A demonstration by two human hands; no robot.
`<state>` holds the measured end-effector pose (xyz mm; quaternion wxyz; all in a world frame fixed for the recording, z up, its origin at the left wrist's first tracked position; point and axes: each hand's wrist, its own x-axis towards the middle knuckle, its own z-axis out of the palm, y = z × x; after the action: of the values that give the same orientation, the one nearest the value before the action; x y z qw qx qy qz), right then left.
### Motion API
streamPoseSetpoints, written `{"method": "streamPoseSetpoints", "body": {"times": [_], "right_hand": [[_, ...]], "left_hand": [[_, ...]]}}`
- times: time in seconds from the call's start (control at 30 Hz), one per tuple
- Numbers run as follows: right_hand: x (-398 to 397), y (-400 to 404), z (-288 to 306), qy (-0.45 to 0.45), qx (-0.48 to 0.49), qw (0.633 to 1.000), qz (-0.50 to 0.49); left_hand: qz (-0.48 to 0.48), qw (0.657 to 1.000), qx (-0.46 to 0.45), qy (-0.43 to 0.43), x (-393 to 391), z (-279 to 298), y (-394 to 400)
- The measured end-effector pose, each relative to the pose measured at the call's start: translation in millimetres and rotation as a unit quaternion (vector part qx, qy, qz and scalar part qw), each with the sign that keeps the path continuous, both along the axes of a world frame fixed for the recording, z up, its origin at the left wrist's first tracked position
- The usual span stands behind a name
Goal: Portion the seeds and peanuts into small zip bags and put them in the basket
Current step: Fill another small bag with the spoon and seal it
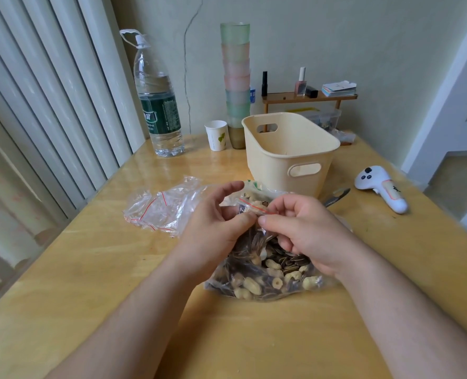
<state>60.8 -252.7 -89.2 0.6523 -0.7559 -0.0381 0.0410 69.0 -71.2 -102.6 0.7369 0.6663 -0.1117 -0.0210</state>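
A small zip bag (254,207) with a red seal line, partly filled with seeds and peanuts, is held up over the table's middle. My left hand (216,225) pinches its left edge and my right hand (300,228) pinches its right edge at the seal. Below them lies a big clear bag (265,277) of striped sunflower seeds and peanuts in shells. A pile of unfilled small zip bags (161,209) lies to the left. The cream plastic basket (289,151) stands just behind my hands, and nothing shows inside it.
A large water bottle (158,105), a paper cup (216,135) and a tall stack of pastel cups (236,80) stand at the back. A white controller (380,191) lies at the right, metal scissors (336,196) beside the basket. A small shelf (308,97) holds bottles and cards.
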Motion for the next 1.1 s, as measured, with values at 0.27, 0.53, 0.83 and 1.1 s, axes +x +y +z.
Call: {"method": "streamPoseSetpoints", "body": {"times": [0.27, 0.53, 0.83, 1.1], "right_hand": [[-0.2, -7.0, 3.9, 0.004, -0.017, 1.0, 0.012], [1.5, -8.0, -0.5, -0.043, -0.051, 0.997, -0.024], [2.6, -2.0, -1.0, -0.028, -0.028, 0.998, -0.057], [1.4, -3.7, -1.3, 0.011, -0.057, 0.997, -0.048]], "left_hand": [[-0.014, 0.999, 0.049, -0.001, 0.1, 3.5, 5.8], [-0.006, 0.999, 0.046, 0.01, 1.8, 2.6, 6.0], [0.098, 0.988, 0.115, -0.023, 4.3, 1.5, 4.0], [0.075, 0.986, 0.146, -0.012, 6.1, -2.2, 8.3]]}}
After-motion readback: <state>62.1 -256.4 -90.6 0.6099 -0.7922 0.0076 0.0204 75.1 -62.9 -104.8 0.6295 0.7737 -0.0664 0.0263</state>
